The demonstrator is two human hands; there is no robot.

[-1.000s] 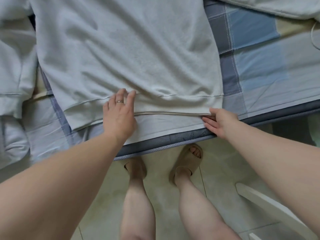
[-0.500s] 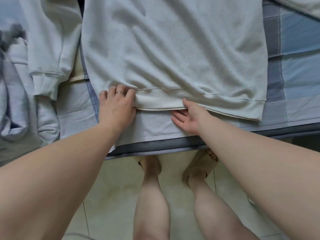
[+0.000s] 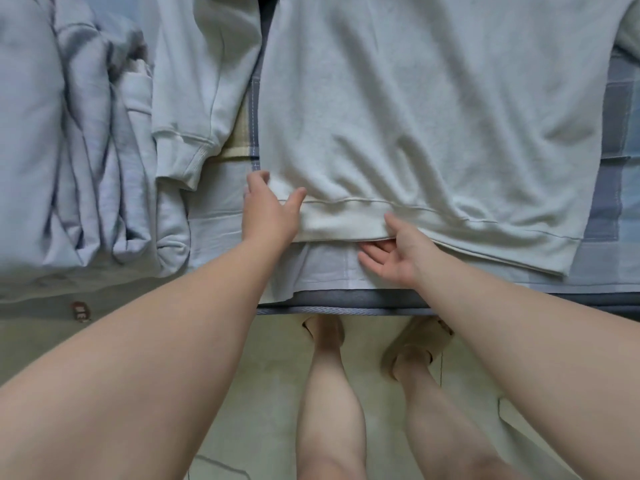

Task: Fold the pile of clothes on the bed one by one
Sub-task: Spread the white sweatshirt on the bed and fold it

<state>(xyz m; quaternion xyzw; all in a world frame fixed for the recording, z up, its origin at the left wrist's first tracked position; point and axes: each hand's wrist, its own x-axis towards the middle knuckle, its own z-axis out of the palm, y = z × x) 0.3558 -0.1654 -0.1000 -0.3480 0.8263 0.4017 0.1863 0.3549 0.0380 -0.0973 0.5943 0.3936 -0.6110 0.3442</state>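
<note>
no readable text, labels or numbers anywhere

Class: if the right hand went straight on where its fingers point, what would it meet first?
Probably the sweatshirt hem: the right hand points leftward at its lower edge and would slip beneath, toward the left hand. Depth is unclear.
</note>
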